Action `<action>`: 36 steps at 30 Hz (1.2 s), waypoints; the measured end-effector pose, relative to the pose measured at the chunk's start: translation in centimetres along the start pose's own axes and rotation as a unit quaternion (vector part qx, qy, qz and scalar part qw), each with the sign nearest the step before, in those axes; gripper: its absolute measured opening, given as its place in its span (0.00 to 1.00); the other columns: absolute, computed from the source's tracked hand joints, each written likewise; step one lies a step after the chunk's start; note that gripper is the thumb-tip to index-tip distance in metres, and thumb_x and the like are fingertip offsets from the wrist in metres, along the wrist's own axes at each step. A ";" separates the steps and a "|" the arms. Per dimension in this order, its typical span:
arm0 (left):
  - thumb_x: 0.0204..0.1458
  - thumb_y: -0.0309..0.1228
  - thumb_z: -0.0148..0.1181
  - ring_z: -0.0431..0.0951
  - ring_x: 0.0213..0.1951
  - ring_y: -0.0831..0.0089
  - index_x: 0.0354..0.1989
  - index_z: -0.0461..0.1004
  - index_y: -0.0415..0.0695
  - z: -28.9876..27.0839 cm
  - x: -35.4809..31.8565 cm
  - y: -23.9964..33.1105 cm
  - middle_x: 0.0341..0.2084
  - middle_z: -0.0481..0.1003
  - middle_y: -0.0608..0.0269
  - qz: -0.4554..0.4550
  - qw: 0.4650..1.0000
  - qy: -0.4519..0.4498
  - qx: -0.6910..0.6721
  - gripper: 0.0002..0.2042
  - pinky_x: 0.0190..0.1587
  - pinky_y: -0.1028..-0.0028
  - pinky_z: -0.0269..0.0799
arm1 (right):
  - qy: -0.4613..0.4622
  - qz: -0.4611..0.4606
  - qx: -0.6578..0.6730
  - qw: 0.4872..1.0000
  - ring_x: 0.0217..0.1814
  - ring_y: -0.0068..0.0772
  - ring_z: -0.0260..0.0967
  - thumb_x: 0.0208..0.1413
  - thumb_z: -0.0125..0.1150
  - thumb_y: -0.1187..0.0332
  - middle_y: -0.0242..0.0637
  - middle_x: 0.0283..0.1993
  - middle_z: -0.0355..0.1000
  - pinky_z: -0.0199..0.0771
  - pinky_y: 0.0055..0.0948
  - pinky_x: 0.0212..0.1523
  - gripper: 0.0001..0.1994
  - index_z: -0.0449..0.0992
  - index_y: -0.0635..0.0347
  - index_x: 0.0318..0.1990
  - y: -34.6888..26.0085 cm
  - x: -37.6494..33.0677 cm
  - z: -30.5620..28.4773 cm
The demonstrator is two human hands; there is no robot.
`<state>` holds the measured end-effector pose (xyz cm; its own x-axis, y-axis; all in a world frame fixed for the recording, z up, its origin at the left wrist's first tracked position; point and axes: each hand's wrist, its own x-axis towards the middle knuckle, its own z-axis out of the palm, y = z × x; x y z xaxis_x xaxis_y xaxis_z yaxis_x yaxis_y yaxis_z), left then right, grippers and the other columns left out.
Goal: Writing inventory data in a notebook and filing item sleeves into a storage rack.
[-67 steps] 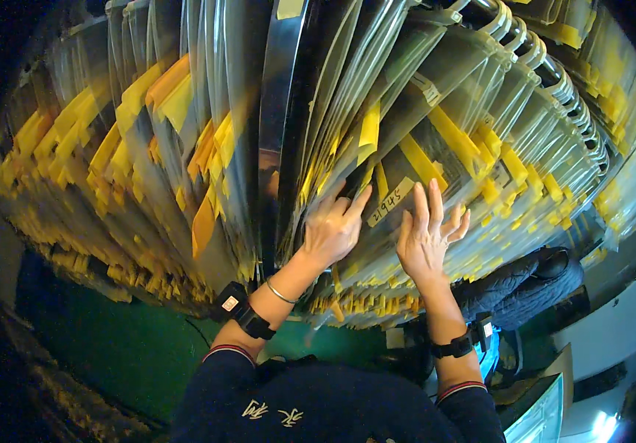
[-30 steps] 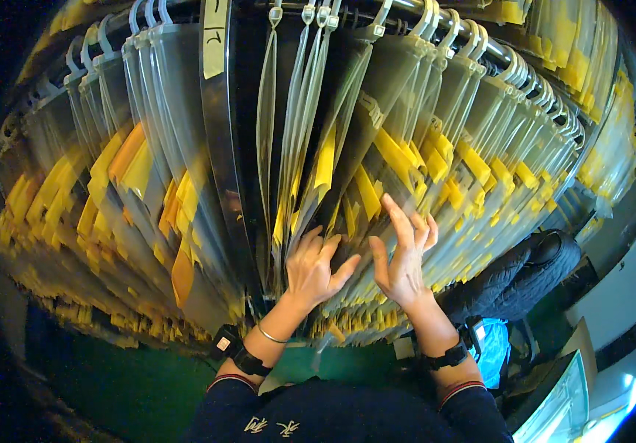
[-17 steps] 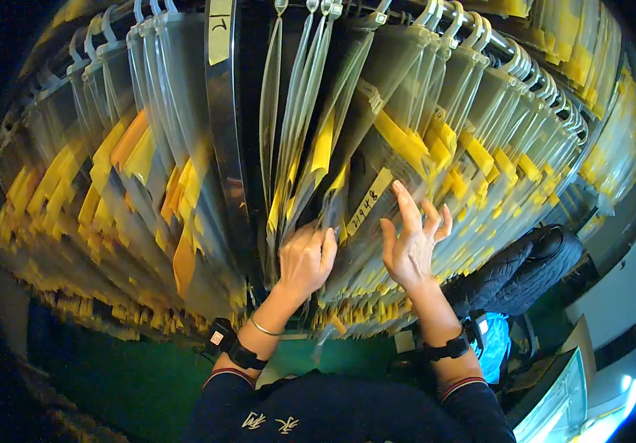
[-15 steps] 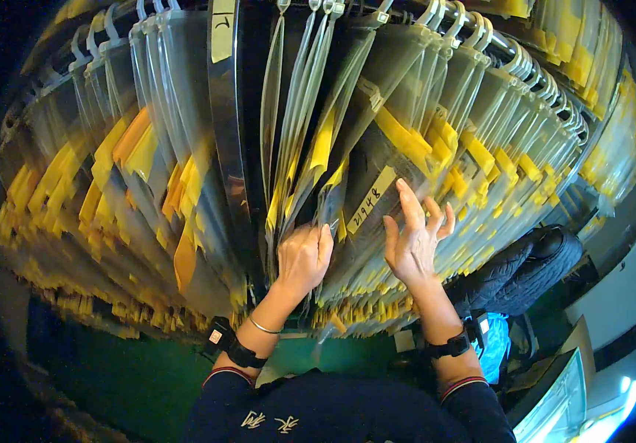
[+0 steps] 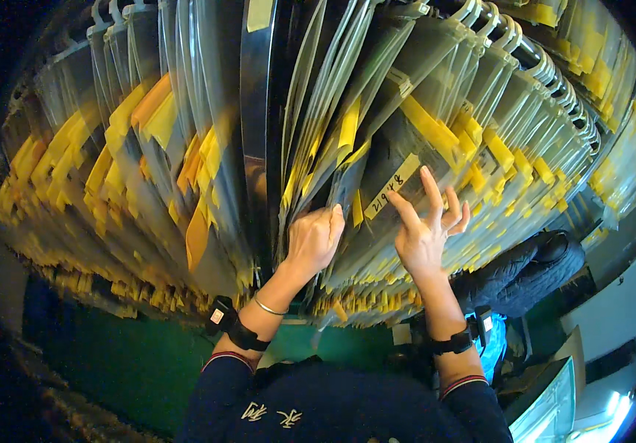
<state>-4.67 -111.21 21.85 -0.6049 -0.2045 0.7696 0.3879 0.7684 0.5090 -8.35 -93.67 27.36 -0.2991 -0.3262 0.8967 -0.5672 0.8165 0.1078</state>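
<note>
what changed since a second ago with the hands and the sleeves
The left hand, loosely open then, has closed at the edges of the clear sleeves and seems to pinch one. The yellow label, out of sight then, now shows, and a digit of the right hand reaches its edge. The right hand stays open; the black padded item looks the same.
</note>
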 end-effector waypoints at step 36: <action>0.60 0.33 0.43 0.71 0.22 0.42 0.21 0.69 0.34 -1.7 0.8 -2.0 0.17 0.69 0.38 -0.057 0.995 -0.001 -0.079 0.18 0.26 0.53 0.64 | -0.044 0.017 -0.049 0.998 0.64 0.28 0.53 0.44 0.65 0.57 0.25 0.52 0.67 0.32 0.53 0.63 0.11 0.74 0.51 0.28 -3.6 -2.2 3.5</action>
<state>-4.74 -113.96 22.11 -0.6522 -0.2848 0.7025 0.4201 0.6356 0.6477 -8.34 -97.51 23.47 -0.3861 -0.3347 0.8596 -0.4788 0.8692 0.1235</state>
